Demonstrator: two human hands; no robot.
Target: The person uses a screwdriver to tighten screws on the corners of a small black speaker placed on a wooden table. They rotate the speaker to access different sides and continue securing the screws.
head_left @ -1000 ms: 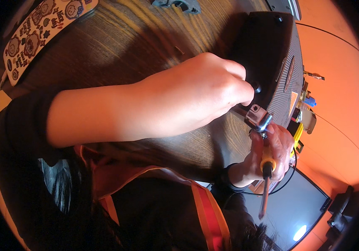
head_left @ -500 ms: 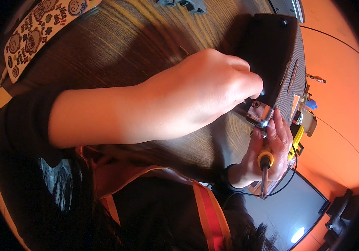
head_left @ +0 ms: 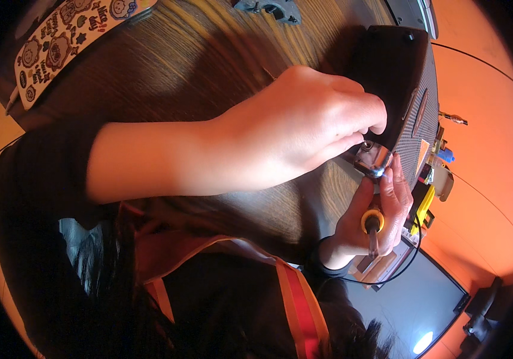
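Possibly, chrome fitting (head_left: 375,160), right of centre, could slip: right hand (head_left: 390,210) grips it and screwdriver (head_left: 372,234) together. Left hand (head_left: 319,122) curled at its upper edge, cannot tell if gripping; nudge might dislodge it.

The fitting (head_left: 371,160) sits between my left fingers (head_left: 377,113) and my right fingers (head_left: 399,192). The screwdriver (head_left: 372,225) lies inside my right grip. Just beyond my left fingers is the case (head_left: 382,72) on the table (head_left: 149,72); well left of them, the pad (head_left: 59,51); ahead, the bracket (head_left: 271,9). The panel (head_left: 397,308) is behind my right fingers.
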